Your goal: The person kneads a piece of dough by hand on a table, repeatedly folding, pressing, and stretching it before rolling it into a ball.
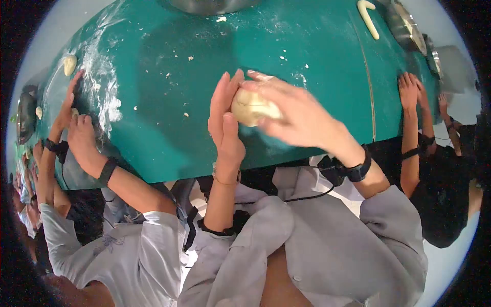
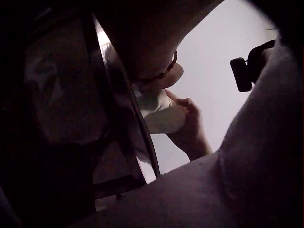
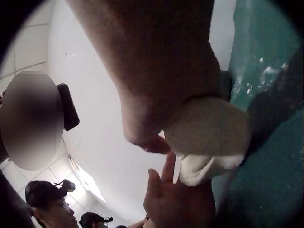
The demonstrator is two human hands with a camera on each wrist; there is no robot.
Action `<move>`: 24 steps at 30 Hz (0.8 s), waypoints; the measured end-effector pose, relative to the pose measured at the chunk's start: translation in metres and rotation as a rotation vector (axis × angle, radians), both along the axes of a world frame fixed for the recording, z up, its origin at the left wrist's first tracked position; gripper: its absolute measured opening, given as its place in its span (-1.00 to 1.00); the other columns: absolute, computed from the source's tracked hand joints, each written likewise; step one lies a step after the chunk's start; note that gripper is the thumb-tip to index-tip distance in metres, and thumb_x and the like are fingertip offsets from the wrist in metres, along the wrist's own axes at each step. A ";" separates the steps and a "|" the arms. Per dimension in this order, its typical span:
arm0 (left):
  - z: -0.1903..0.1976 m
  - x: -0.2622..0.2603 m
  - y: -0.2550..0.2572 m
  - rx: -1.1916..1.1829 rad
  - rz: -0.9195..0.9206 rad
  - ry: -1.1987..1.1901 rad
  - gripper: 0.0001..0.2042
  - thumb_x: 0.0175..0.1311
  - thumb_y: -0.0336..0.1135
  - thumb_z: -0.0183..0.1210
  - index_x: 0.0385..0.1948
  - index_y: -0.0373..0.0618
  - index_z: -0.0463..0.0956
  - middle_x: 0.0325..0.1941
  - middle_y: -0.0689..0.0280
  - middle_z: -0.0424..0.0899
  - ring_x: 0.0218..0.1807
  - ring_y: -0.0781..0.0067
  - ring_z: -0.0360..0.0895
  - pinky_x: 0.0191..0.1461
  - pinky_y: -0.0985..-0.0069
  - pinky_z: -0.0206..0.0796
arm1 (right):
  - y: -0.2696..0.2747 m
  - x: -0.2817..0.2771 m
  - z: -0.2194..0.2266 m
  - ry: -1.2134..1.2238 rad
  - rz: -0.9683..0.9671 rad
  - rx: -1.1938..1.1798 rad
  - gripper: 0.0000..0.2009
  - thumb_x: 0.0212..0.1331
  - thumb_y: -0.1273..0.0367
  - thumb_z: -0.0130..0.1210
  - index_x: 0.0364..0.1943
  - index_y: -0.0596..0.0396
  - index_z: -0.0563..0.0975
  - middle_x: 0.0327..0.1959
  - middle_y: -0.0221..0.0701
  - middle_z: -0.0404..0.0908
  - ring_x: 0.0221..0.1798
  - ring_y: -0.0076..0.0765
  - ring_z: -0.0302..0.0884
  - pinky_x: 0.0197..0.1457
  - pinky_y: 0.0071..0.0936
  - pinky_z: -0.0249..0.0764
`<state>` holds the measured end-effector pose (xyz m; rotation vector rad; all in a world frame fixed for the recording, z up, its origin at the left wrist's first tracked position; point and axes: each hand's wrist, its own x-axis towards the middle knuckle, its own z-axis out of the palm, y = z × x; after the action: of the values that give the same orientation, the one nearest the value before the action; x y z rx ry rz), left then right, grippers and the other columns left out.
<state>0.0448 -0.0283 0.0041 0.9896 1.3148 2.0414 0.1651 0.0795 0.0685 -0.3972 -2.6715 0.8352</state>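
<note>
In the head view, a ball of pale dough [image 1: 249,110] is between the two hands, above the green table near its front edge. My left hand [image 1: 226,123] stands against the dough's left side, fingers straight and pointing away from me. From the right, my right hand [image 1: 302,110], slightly blurred, curves its fingers over the dough and holds it. The left wrist view is dark; the dough [image 2: 166,116] shows beside my right hand [image 2: 192,133]. Folds mark one end of the dough [image 3: 204,133] in the right wrist view, with my left hand [image 3: 178,202] below.
Dough crumbs and flour dot the green table [image 1: 317,30]. A metal bowl [image 1: 209,5] stands at the far edge, a dough strip [image 1: 368,19] lies far right, and a small dough piece [image 1: 70,65] far left. Other people's hands rest at both sides.
</note>
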 end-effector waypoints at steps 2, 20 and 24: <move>0.005 0.003 0.003 0.003 0.020 -0.135 -0.30 0.44 0.17 -0.26 0.37 -0.27 -0.01 0.35 -0.16 0.26 0.40 0.01 0.22 0.44 0.21 0.04 | -0.025 -0.003 -0.001 -0.019 -0.092 0.060 -0.32 -0.10 0.14 0.31 0.18 0.04 0.39 0.16 -0.01 0.40 0.20 0.19 0.39 0.19 -0.04 0.40; -0.005 -0.012 0.004 -0.129 0.518 -0.159 -0.51 0.53 -0.06 -0.37 0.25 -0.29 0.14 0.29 -0.09 0.32 0.33 0.03 0.30 0.43 0.18 0.07 | 0.048 -0.147 -0.044 0.028 -0.297 0.091 -0.61 0.20 0.13 0.01 -0.60 0.11 0.61 -0.61 -0.08 0.58 -0.48 0.13 0.58 -0.33 -0.05 0.53; 0.003 -0.004 0.007 -0.083 0.261 -0.027 -0.53 0.51 -0.22 -0.24 0.33 -0.31 0.08 0.28 -0.01 0.37 0.29 0.15 0.36 0.38 0.26 0.10 | 0.063 -0.153 -0.054 0.488 -0.745 -0.173 -0.65 0.25 0.27 0.02 -0.60 0.26 0.49 -0.61 -0.01 0.47 -0.55 0.16 0.46 -0.47 -0.13 0.31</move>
<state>0.0410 -0.0214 0.0071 0.7844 1.5709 2.1600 0.0125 0.1423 0.0147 -0.9991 -1.7960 0.7817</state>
